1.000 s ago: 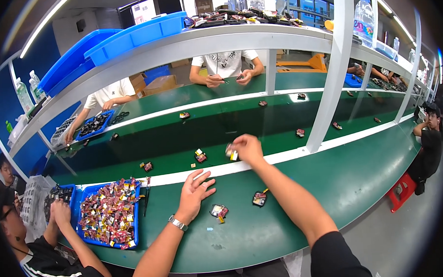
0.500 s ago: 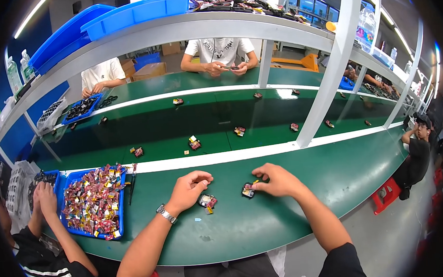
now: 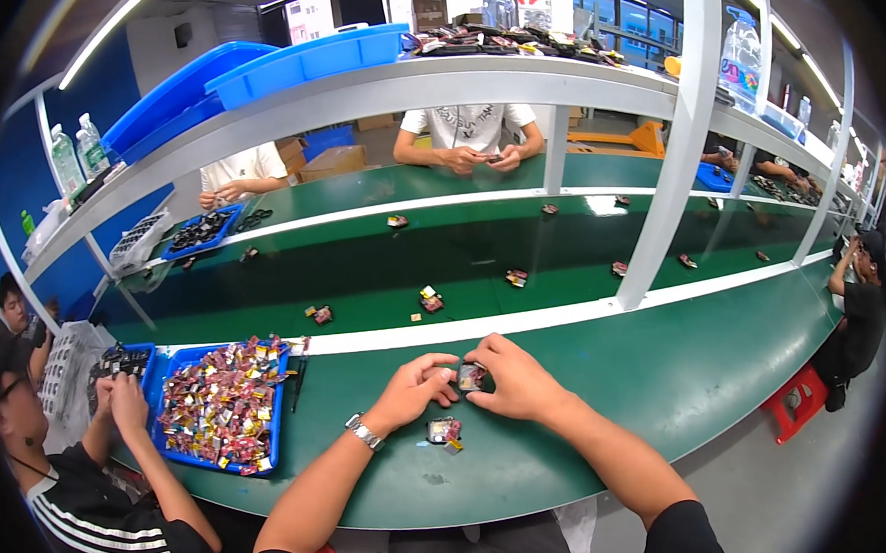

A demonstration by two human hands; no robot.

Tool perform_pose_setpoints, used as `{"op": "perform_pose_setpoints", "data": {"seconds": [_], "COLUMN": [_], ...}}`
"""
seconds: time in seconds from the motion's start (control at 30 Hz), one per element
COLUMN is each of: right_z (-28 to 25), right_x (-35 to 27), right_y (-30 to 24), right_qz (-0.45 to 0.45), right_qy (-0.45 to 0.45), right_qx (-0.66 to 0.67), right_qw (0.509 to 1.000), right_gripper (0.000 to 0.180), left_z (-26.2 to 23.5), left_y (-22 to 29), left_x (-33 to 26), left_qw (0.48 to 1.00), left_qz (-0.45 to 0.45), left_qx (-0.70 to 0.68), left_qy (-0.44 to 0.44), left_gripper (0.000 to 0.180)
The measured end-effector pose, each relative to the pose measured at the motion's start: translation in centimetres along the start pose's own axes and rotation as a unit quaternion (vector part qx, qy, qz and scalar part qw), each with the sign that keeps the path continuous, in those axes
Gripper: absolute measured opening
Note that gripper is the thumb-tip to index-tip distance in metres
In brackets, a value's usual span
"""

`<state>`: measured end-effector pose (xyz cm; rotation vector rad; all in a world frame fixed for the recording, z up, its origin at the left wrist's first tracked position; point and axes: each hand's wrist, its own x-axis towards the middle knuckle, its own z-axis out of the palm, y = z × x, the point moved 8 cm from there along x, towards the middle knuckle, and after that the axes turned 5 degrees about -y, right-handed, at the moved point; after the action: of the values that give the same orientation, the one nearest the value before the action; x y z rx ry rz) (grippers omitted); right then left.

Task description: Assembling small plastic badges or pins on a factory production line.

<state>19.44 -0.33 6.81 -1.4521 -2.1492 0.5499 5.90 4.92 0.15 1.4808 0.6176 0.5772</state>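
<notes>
In front of me, my right hand grips a small black-cased electronic unit with a reddish circuit board, thumb below and fingers above it. From the other side my left hand, a metal watch on its wrist, curls its thumb and fingers in at the unit's left edge. Part of the unit is hidden by the fingers. Just below the left hand, a second electronic unit lies on the green worktop, its red and yellow piece hanging over the lower right side.
Left of my arms, a blue tray is heaped with small red and yellow parts, with dark tweezers beside it. A co-worker's hands are beyond it. Units lie along the green conveyor. A white post rises ahead on the right.
My right hand has carried its unit leftward to my left hand, and the two hands now meet around it. The whole view has shifted somewhat, moving the scene right and down.
</notes>
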Motion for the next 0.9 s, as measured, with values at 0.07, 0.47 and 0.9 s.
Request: {"op": "perform_pose_setpoints", "data": {"seconds": [0.07, 0.47, 0.9], "right_z": [0.7, 0.5, 1.4], "right_x": [1.0, 1.1, 1.5], "right_y": [-1.6, -1.5, -0.7], "right_qz": [-0.058, -0.15, -0.181], "right_qy": [0.032, 0.081, 0.052], "right_qx": [-0.056, -0.018, -0.121], "right_qw": [0.996, 0.985, 0.975], "right_gripper": [0.048, 0.026, 0.014], "left_z": [-0.7, -2.0, -1.5], "left_y": [-0.7, -0.1, -0.2], "left_x": [0.2, -0.4, -0.1], "left_qw": [0.997, 0.99, 0.994], "left_qz": [-0.019, 0.01, 0.008], "left_qx": [-0.077, -0.131, -0.093], "left_qy": [-0.004, 0.05, 0.05], "left_gripper": [0.034, 0.031, 0.029]}}
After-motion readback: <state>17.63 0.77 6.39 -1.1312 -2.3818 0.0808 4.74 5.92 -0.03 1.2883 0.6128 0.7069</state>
